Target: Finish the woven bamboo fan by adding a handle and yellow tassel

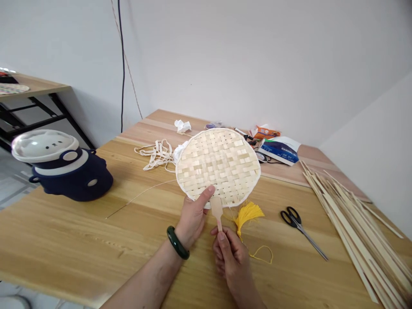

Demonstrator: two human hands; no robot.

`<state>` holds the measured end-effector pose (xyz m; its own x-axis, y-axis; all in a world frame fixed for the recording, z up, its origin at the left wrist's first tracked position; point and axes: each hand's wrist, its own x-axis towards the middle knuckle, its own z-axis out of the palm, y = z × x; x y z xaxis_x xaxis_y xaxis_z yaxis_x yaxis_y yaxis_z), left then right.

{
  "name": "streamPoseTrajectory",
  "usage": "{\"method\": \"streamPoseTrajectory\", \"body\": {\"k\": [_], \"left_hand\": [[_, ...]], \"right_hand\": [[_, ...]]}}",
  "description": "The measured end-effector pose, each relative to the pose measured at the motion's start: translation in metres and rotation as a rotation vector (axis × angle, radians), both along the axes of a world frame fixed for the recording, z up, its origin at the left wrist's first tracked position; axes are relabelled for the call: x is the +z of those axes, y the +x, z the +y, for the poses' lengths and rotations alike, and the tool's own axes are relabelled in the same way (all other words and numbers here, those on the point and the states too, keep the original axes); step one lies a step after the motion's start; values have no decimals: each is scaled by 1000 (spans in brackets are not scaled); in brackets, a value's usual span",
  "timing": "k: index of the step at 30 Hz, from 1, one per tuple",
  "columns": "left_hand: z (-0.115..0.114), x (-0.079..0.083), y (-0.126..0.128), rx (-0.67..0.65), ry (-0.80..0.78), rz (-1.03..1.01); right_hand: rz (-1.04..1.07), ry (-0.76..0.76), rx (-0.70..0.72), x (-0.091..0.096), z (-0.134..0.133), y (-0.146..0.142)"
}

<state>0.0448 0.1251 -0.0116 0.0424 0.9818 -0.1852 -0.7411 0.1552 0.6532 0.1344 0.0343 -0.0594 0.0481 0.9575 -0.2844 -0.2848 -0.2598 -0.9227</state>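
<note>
A round woven hand fan [219, 165] with a white cloth edge is held up over the table, its face toward me. My left hand [193, 219] grips its lower rim, thumb on the weave and fingers behind. Lower down, my right hand [230, 257] is closed around the flat wooden handle [216, 209]. A yellow tassel [249, 216] lies on the table just beyond my right hand, its cord loop curling to the right. From behind the fan's left side a thin thread [141, 193] runs out over the wood.
Black-handled scissors [302, 231] and a pile of bamboo strips [357, 223] lie to the right. A navy bear-shaped container [74, 171] stands left. White cloth tape [158, 154] is tangled behind the fan. A blue-and-white packet [279, 150] lies near the back wall.
</note>
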Motion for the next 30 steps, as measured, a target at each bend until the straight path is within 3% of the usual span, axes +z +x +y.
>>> {"method": "streamPoseTrajectory", "body": {"k": [7, 18, 24, 30], "left_hand": [[2, -3, -1, -96, -40, -13], [2, -10, 3, -55, -44, 130], [-2, -9, 9, -47, -4, 114], [-3, -11, 13, -16, -26, 145]], "right_hand": [[14, -19, -13, 3, 3, 2], [-22, -46, -23, 0, 2, 2], [-46, -40, -112, -3, 2, -3], [-55, -34, -178, 6, 2, -6]]}}
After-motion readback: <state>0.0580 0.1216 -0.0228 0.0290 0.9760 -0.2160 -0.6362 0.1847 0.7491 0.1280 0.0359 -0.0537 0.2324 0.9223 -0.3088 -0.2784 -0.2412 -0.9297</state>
